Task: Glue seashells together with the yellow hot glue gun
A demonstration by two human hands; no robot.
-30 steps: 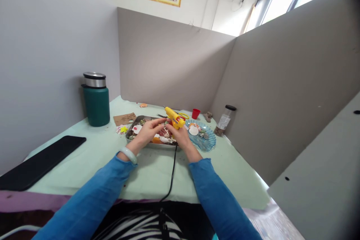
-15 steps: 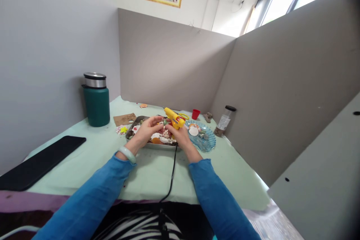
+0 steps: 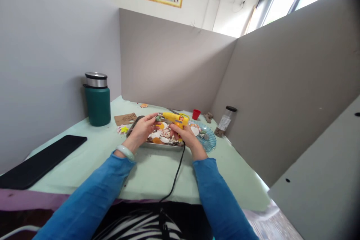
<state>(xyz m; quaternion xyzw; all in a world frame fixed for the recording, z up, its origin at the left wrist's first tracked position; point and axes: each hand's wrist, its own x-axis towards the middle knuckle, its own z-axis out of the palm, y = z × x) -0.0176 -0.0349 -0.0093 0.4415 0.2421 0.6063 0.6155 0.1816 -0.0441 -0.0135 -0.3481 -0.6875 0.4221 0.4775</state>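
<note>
In my right hand point(image 3: 183, 134) is a yellow glue gun point(image 3: 174, 118), its nozzle pointing left and its black cord point(image 3: 176, 176) running down over the table edge. My left hand point(image 3: 143, 129) pinches a small greenish piece point(image 3: 158, 119), too small to name, close to the nozzle tip; I cannot tell if they touch. Both hands are above a metal tray point(image 3: 164, 147) of shells and other small pieces. An orange shell point(image 3: 156, 140) and several white ones show in it.
A blue scalloped plate point(image 3: 210, 142) with small pieces lies right of the tray. Behind are a red cup point(image 3: 196, 114) and a black-lidded jar point(image 3: 225, 120). On the left stand a green flask point(image 3: 98, 105), a brown card point(image 3: 123, 119) and a black flat pad point(image 3: 45, 161). Grey partitions enclose the table.
The glue gun has swung so its nozzle points left, and my right hand has moved slightly right. My left hand has shifted a little left with the greenish piece.
</note>
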